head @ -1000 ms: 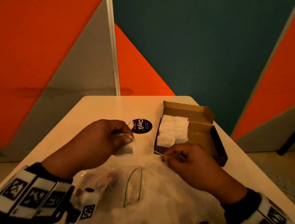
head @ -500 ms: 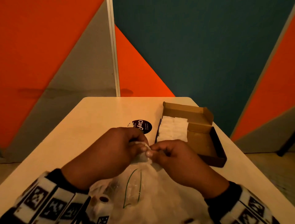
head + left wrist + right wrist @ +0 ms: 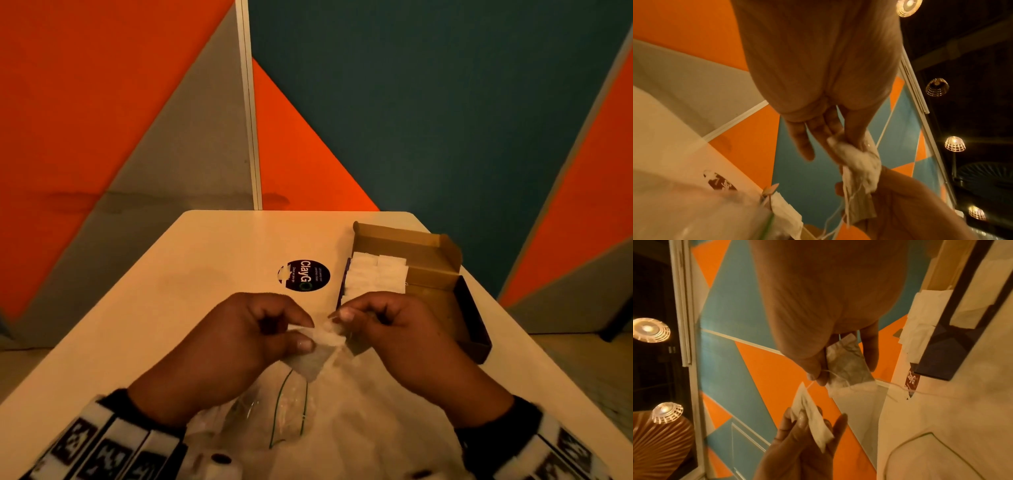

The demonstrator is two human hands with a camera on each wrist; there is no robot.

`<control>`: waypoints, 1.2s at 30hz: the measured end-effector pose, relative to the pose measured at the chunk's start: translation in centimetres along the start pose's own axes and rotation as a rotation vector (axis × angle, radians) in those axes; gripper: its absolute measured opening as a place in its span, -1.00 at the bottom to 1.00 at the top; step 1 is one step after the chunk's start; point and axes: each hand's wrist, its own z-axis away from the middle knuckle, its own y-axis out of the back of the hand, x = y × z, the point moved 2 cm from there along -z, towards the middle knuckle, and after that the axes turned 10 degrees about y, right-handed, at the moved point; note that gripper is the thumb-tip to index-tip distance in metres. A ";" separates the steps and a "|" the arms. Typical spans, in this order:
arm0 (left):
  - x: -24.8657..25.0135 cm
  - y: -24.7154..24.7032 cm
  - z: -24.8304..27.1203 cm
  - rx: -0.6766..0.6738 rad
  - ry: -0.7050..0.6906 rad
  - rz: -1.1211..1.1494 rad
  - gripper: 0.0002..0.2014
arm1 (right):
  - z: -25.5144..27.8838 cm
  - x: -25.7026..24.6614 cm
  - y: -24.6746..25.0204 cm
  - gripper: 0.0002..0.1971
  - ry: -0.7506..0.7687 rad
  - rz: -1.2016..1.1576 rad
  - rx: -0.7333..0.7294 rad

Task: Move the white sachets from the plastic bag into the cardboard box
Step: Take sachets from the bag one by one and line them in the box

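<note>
Orange, grey and teal wall panels behind a pale table. At centre, both hands raised over the plastic bag at 6 o'clock. Left hand pinching one white sachet between thumb and fingers; right hand pinching a second sachet, a thin string running between the two. Cardboard box at 2 o'clock, white rows filling its left half, right half bare. Likely trouble: tangled strings dragging one sachet out of its pinch, or snagging the bag. Open room toward 12; box wall and raised flap close at 1 o'clock.
</note>
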 end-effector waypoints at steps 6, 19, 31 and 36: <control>0.1 -1.5 -0.4 0.053 -0.116 0.556 -0.85 | 0.6 -0.5 -0.5 -0.78 -0.006 -0.096 0.053; 0.2 -2.3 0.0 0.029 -0.149 0.791 -0.72 | 0.8 0.2 -0.5 -0.52 -0.013 -0.292 0.216; -0.6 -4.5 -0.4 0.280 -0.100 0.547 -0.71 | 1.1 -0.1 -2.1 -0.44 -0.019 -0.640 0.160; -1.4 -4.8 -0.9 0.322 -0.041 0.571 -0.58 | 1.3 -0.3 -2.2 -0.42 -0.030 -0.716 0.110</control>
